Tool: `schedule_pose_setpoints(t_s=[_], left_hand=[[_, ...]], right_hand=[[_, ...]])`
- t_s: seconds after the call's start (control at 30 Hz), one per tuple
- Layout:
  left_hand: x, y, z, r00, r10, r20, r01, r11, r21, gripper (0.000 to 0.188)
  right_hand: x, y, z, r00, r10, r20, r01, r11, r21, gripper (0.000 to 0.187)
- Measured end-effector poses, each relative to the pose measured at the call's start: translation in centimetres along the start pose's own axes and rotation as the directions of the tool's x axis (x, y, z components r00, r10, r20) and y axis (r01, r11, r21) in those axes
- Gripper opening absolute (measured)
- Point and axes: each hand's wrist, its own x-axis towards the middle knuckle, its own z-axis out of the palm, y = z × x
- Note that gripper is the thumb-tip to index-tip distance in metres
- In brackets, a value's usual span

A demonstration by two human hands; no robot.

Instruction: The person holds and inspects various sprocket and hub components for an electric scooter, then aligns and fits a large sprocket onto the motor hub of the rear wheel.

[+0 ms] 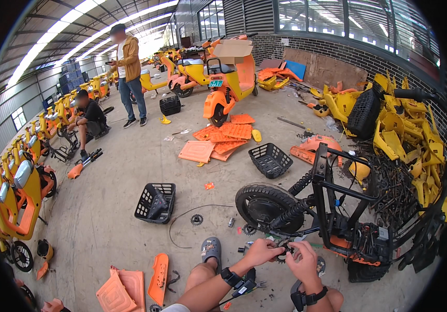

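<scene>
My left hand [263, 252] pinches the edge of a small dark toothed part, which looks like a sprocket [282, 256]. The fingers of my right hand [303, 261] are curled onto its other side. Just beyond the hands lies a stripped black scooter frame [318, 182] with its rear wheel [269, 208] still fitted. A similar sprocket [196, 219] rests flat on the floor to the left, near a short metal cylinder [231, 222]. Beneath my left forearm are pliers-like tool jaws [261, 284], partly hidden.
A black basket [169, 190] holds a dark power tool; another basket [270, 160] stands farther right. Orange panels [223, 136] lie ahead, yellow scraps [390, 130] at right. One person [128, 67] stands, another [91, 112] sits low. Someone's hand [53, 306] shows lower left.
</scene>
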Motion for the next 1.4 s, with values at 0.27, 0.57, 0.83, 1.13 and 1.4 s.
schedule_pose_setpoints(t_s=[0.27,0.57,0.83,1.13,1.4], left_hand=[[0.20,-0.35,-0.01,1.000,0.011,-0.001,-0.011,0.999,0.033,0.037],[0.15,-0.23,0.02,1.000,0.004,-0.004,-0.004,1.000,0.017,0.038],[0.13,-0.22,-0.01,1.000,-0.004,0.002,0.004,1.000,0.016,0.037],[0.01,0.01,-0.02,1.000,0.003,-0.004,-0.003,1.000,0.025,0.037],[-0.09,0.19,-0.01,1.000,-0.012,-0.005,0.012,1.000,0.009,0.038]], right_hand=[[-0.12,0.32,0.01,0.980,0.179,0.086,-0.181,0.983,0.012,0.029],[-0.09,0.21,0.21,0.994,0.100,0.052,-0.101,0.995,0.012,0.029],[-0.16,0.18,0.05,0.996,0.083,0.037,-0.084,0.996,0.017,0.028],[-0.21,0.69,0.40,0.996,0.085,0.002,-0.085,0.996,-0.001,0.028],[-0.07,0.34,0.08,0.987,0.159,0.029,-0.159,0.987,-0.011,0.028]])
